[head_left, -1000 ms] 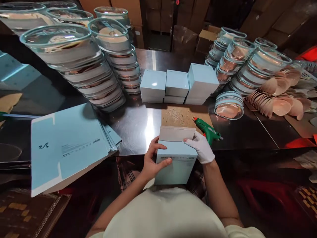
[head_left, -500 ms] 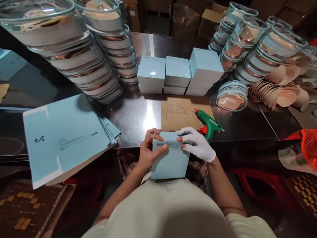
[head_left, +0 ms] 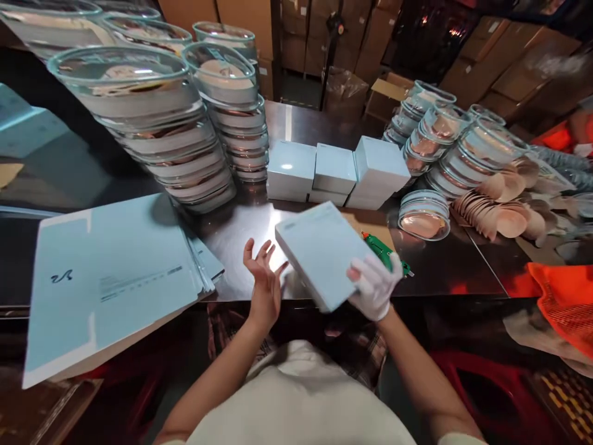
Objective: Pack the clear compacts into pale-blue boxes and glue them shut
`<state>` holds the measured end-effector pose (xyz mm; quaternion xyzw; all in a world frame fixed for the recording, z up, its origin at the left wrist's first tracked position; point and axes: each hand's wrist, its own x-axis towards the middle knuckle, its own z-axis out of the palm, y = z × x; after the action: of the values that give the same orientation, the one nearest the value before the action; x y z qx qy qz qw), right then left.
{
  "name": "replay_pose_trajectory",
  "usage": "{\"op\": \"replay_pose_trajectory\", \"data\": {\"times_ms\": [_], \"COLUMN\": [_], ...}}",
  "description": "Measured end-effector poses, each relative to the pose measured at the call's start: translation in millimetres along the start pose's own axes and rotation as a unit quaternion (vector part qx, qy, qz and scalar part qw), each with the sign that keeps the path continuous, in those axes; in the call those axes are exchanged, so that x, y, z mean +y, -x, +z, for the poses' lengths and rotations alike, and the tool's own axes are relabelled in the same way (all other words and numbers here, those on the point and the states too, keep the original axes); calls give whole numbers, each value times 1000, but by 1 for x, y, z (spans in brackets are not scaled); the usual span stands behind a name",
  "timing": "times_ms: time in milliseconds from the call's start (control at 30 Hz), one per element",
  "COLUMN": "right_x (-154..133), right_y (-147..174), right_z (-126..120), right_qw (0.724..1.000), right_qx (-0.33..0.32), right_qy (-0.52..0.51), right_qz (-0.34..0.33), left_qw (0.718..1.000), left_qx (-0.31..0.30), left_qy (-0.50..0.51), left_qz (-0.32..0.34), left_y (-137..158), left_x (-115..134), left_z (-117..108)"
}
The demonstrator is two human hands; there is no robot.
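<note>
A pale blue box (head_left: 324,250) is tilted in the air above the front edge of the metal table. My right hand (head_left: 376,285), in a white glove, grips it by its lower right side. Bare and apart from the box, my left hand (head_left: 265,278) is to its left with the fingers spread and nothing in them. Partly hidden behind the box and my gloved hand, a green glue gun (head_left: 380,250) rests on a brown cardboard sheet (head_left: 370,224).
Stacked pale blue boxes (head_left: 291,170) stand behind. Tall stacks of clear-rimmed round containers (head_left: 139,117) rise at left, with more containers (head_left: 424,216) at right. Flat printed blue sheets (head_left: 111,272) overhang the table's left front. Skin-toned cup-shaped pieces (head_left: 500,210) lie at right.
The box has risen from my lap and tilted, now in my right hand alone. My left hand has let go and moved left. The camera view has tipped upward.
</note>
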<state>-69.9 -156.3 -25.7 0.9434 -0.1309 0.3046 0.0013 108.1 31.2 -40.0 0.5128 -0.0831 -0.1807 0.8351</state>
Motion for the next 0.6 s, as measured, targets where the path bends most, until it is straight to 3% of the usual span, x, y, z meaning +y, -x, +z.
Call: {"op": "replay_pose_trajectory", "data": {"times_ms": [100, 200, 300, 400, 500, 600], "right_x": [24, 41, 53, 62, 63, 53], "right_y": [-121, -231, -286, -287, -256, -205], "right_z": [1, 18, 41, 55, 51, 37], "right_qw": [994, 986, 974, 964, 967, 981], "right_qx": [5, 5, -65, -151, -151, -83], "right_qy": [92, 154, 193, 193, 183, 157], "right_qz": [54, 61, 102, 101, 92, 79], "left_qw": [995, 988, 964, 940, 904, 778], "left_qx": [3, -23, -15, 15, 77, 231], "left_qy": [-69, -112, -162, -202, -328, -560], "left_qz": [67, 107, 211, 275, 263, 167], "left_y": [3, 10, 21, 26, 9, -36], "left_x": [-8, -6, 10, 45, 99, 144], "left_z": [-9, -18, -34, -68, -121, -185]}}
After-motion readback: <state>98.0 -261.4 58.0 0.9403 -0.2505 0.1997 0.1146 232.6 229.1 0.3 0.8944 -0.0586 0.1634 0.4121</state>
